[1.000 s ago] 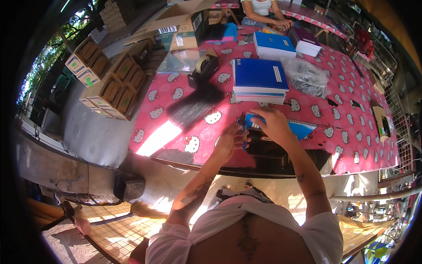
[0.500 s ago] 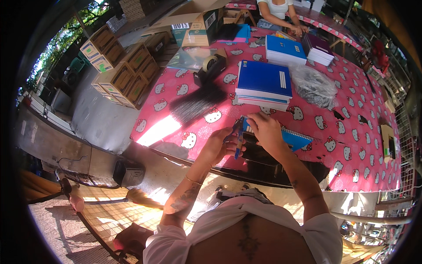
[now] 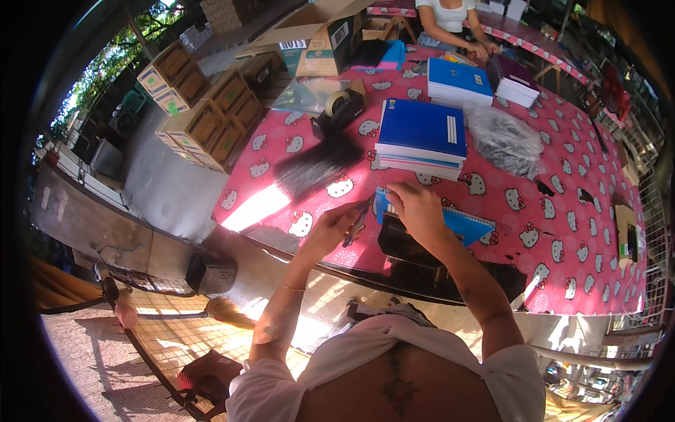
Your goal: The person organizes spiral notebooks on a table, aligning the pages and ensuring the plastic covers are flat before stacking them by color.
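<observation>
A blue spiral-bound notebook [image 3: 470,226] lies near the front edge of the table, its coil along the far side. My right hand [image 3: 416,205] is closed at the notebook's left end, fingers pinched near the end of the coil. Just left of it, my left hand [image 3: 329,231] is wrapped round a small two-handled tool that looks like pliers [image 3: 358,219], tilted with its tip up. The tool is apart from the notebook. A black block-like object [image 3: 404,246] sits under the notebook's near side.
Beyond my hands stand a stack of dark blue notebooks [image 3: 422,133], a clear plastic bag [image 3: 503,141], black spiral coils [image 3: 316,165] and a tape dispenser [image 3: 337,112]. Blue [image 3: 458,81] and purple notebooks [image 3: 513,79] are farther back, near another person [image 3: 450,24]. Cartons [image 3: 204,126] stand left.
My left hand and the pliers have moved left, away from the coil's end. My right hand has shifted slightly left and stays at the notebook.
</observation>
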The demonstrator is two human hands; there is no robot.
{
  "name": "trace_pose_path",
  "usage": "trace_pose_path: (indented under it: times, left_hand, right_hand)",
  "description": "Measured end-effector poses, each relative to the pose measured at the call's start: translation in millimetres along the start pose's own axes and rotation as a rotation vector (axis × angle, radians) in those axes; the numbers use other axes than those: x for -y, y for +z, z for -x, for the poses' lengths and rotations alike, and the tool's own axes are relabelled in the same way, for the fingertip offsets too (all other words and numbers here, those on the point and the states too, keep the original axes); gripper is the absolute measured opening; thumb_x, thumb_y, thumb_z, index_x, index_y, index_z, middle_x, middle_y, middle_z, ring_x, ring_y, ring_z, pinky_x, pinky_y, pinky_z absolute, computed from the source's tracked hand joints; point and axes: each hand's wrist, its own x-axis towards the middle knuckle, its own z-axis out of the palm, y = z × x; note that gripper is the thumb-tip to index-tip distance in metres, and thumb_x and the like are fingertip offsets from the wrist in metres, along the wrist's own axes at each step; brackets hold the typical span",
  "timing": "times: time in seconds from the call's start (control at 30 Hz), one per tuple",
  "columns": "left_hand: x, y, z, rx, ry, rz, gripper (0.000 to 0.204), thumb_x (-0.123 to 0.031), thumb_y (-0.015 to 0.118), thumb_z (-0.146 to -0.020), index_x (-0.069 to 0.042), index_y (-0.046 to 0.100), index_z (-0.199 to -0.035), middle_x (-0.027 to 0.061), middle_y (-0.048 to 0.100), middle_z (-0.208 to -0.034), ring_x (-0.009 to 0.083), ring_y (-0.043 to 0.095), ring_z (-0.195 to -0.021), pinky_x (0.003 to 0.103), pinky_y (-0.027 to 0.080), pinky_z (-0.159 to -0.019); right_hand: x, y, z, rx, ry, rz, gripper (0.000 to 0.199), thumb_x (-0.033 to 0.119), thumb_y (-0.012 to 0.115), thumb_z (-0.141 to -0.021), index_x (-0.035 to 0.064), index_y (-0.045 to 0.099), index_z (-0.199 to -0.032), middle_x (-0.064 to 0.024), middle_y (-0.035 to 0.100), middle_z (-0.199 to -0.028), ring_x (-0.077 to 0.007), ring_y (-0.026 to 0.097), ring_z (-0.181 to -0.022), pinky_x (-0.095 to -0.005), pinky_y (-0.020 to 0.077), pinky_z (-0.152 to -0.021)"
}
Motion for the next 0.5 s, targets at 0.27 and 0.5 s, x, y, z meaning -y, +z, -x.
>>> trace_pose_path:
  times: [0.27, 0.5]
  left_hand:
    - [157.5, -28.9, -8.6, -0.391, 0.208, -1.129, 0.056, -0.038, 0.065, -0.092, -0.015, 0.054, -0.142, 0.0253, 0.048, -0.137, 0.0422, 0.043, -0.131, 0.067, 0.027, -0.109]
    - [117.0, -12.3, 20.4, -0.727, 0.312, -0.838, 0.047, -0.017, 0.067, -0.092, -0.007, 0.057, -0.136, 0.0262, 0.047, -0.138, 0.0437, 0.046, -0.13, 0.054, 0.037, -0.107]
  right_hand:
    - [-29.6, -126.9, 17.0, -0.059, 0.26, -0.022, 0.035, 0.019, 0.072, -0.09, 0.0074, 0.067, -0.123, -0.0165, 0.073, -0.105, -0.0281, 0.072, -0.093, -0.0345, 0.0552, -0.081]
    - [-239.0, -270.4, 171.1, -0.596, 0.864, -0.213, 0.037, 0.027, 0.063, -0.101, 0.0, 0.065, -0.126, -0.0093, 0.072, -0.102, -0.0139, 0.063, -0.092, -0.0289, 0.0494, -0.084]
